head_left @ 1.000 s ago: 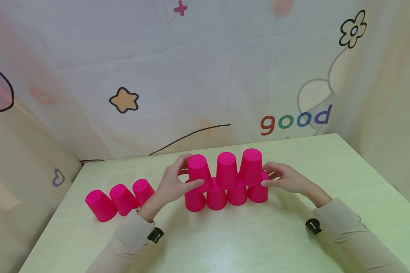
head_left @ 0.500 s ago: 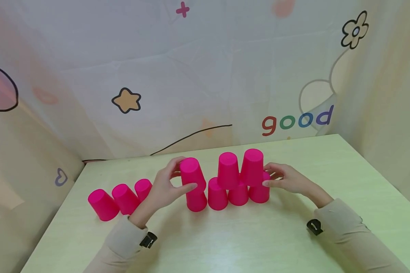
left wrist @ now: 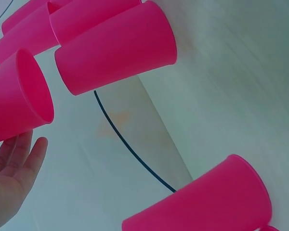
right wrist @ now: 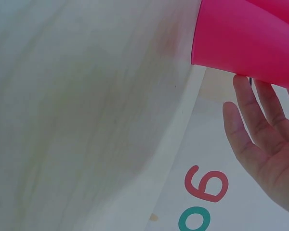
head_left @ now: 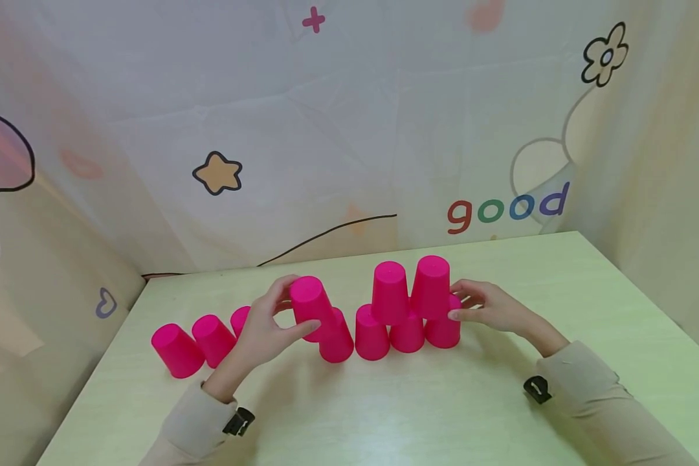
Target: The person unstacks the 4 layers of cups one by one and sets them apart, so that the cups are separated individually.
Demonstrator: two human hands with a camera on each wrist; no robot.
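Note:
My left hand [head_left: 265, 329] holds an upside-down pink plastic cup [head_left: 310, 303] between thumb and fingers. That cup hangs in front of and to the left of the leftmost bottom-row cup [head_left: 339, 340], overlapping it in the head view. In the left wrist view the held cup [left wrist: 12, 103] shows its open rim, raised off the table. Two upper cups, one [head_left: 389, 292] beside the other [head_left: 431, 286], rest across the right part of the bottom row. At the row's right end, my right hand [head_left: 492, 309] touches the end cup [head_left: 443, 330] with loosely extended fingers [right wrist: 250, 103].
Several more upside-down pink cups stand at the left, including the leftmost one [head_left: 177, 351] and its neighbour [head_left: 213, 340]; my left hand partly hides another [head_left: 239, 318]. The pale wooden table [head_left: 384, 414] ends at a printed cloth backdrop [head_left: 338, 149].
My left hand has lifted the leftmost upper cup off its place and carried it left and slightly lower. My right hand stays at the right end of the row.

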